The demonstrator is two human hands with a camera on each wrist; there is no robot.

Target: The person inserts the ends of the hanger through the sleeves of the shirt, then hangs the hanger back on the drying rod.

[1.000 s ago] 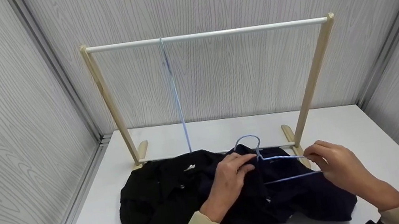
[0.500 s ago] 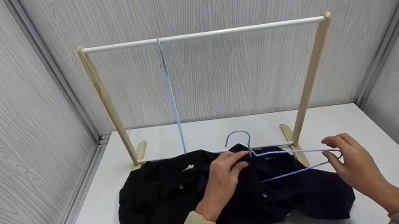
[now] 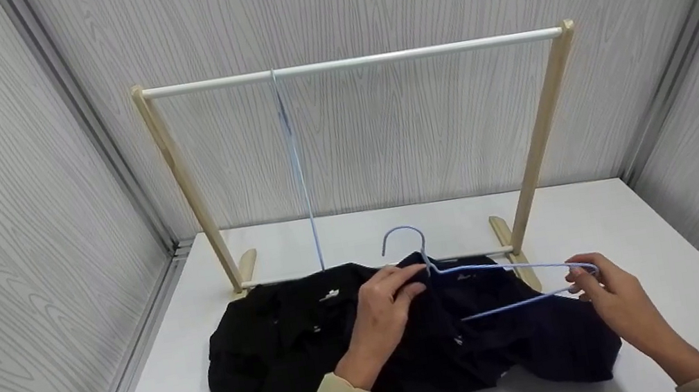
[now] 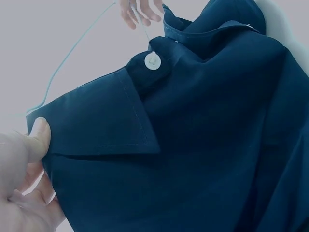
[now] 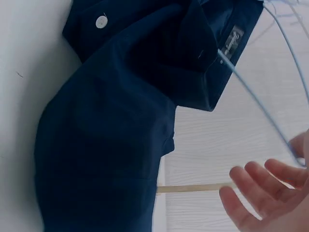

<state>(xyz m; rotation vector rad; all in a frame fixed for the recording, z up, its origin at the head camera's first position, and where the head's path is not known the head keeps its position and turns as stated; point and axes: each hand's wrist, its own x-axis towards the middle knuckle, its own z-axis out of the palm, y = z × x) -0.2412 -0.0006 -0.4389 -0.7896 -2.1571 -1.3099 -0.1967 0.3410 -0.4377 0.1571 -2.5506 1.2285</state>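
A navy button-up shirt lies bunched on the table, with a white button and a pointed collar in the left wrist view. My left hand pinches that collar between thumb and fingers. A light blue wire hanger reaches into the shirt's neck opening, so its left part is hidden by cloth. Its hook stands up beside my left fingertips. At the hanger's right end, outside the shirt, my right hand holds the bent wire between thumb and fingers. The right wrist view shows the hanger's lower wire entering the collar.
A wooden rack with a white top bar stands behind the shirt. Another blue hanger hangs from the bar, left of centre. Black clothing lies left of the navy shirt. Patterned panels enclose the white table.
My right hand has slid outward along the hanger to its right end. The hanger's hook has shifted left and turned slightly. My left hand stays on the collar, a little further left.
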